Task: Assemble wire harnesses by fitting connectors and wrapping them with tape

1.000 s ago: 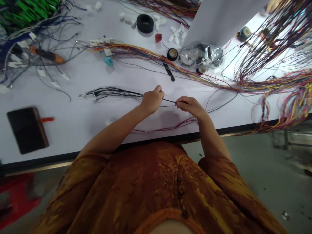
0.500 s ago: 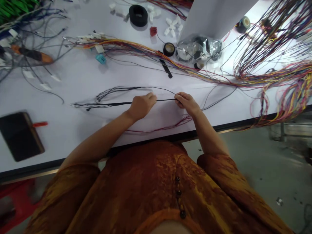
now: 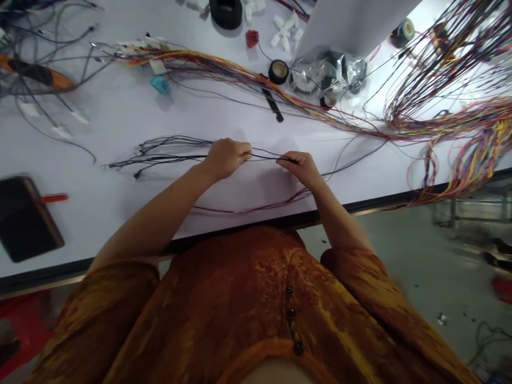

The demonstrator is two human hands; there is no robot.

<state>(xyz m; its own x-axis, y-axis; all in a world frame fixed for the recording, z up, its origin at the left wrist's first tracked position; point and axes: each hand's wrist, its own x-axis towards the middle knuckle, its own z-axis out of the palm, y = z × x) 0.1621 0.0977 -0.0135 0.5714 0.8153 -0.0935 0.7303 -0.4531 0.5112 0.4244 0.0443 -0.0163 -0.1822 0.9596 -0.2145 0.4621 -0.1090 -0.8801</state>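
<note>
A bundle of thin black wires (image 3: pixel 172 158) lies across the white table, its metal-tipped ends fanned out to the left. My left hand (image 3: pixel 227 158) is closed around the bundle, with both upper and lower strands running into it. A short way to the right, my right hand (image 3: pixel 298 164) pinches the same wires between thumb and fingers. Between the hands the strands run nearly straight, slightly spread apart. Below them a few dark red wires (image 3: pixel 256 208) curve along the table and pass by my right wrist.
Multicoloured wires (image 3: pixel 224 69) stretch across the table behind my hands toward a large heap at right. Tape rolls (image 3: pixel 278 71), a plastic bag (image 3: pixel 328 74), a blue connector (image 3: pixel 160 85) and a red connector (image 3: pixel 252 38) lie there. A phone-like dark device (image 3: pixel 28 218) rests at left.
My left hand has moved slightly left and up and now gathers the upper strand with the lower ones. My right hand has shifted a little left. The view has shifted slightly.
</note>
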